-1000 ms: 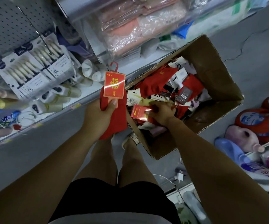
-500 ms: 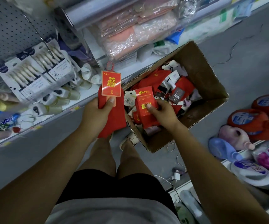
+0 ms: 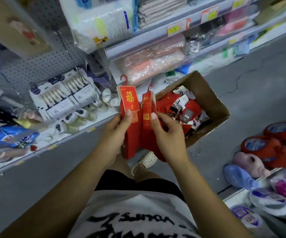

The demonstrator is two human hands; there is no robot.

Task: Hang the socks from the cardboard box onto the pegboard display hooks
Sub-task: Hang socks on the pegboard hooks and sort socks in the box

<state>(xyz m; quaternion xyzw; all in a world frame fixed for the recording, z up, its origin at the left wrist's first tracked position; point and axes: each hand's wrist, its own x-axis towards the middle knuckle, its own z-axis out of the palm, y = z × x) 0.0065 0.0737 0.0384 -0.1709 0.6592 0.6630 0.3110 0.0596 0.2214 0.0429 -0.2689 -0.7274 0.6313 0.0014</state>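
Pegboard (image 3: 41,66) fills upper left, w/ white packs (image 3: 61,97) hung on its wire pegs (image 3: 65,47). No socks on it that I can see.

Box (image 3: 214,107) sits open on the floor (image 3: 259,74), right of centre. Inside is a loose heap of socks (image 3: 176,103), mostly red, some w/ white or grey cards, all jumbled, none stacked. The heap covers the bottom. The far wall is bare above it.

Two red pairs are out of the box, held upright side by side just in front of its near corner, above a shoe (image 3: 147,160). Left grip (image 3: 116,129) is clamped on left pair (image 3: 130,145), thumb on the card front, fingers behind. Right grip (image 3: 168,133) is clamped on right pair (image 3: 145,138), thumb on its card, fingers curled round the edge. The pairs touch or nearly do; blur makes that hard to tell.

Handling: light, soft, floppy below, so fabric will prob. sag & swing. The only stiff parts are the card (image 3: 128,100) and the small plastic hanger (image 3: 123,79) on top. Right pair's hanger (image 3: 150,87) is the same. Best hold is on the card just under the hanger, leaving the hanger free & pointing up to slide onto a peg. Glossy card is prob. slippery. The hanger is thin & may snap if forced.
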